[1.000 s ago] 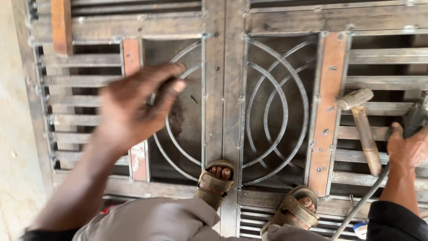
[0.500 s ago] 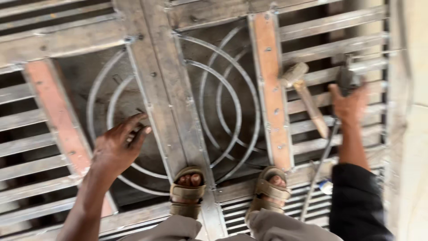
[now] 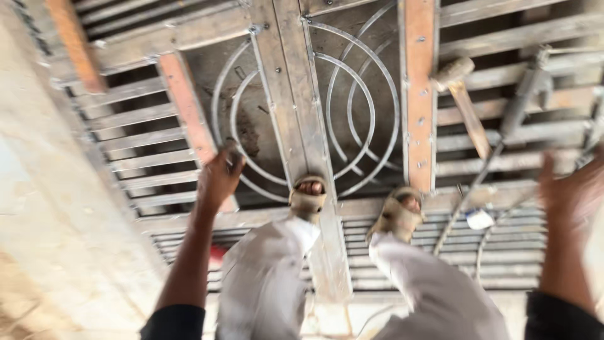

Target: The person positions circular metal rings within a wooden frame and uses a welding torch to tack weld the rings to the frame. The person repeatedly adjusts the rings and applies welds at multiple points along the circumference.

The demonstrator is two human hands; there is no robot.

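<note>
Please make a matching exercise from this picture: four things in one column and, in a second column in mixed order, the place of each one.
Things:
1. hammer
2. left hand
3. right hand
4. left sandal

Places:
A. raised in the air at the right edge, holding nothing
B. lying on the slats, just right of the orange bar
C. standing on the centre bar of the metal gate
D. down at the curved rings, beside the left orange bar

Pairs: 1-B, 2-D, 3-A, 4-C
</note>
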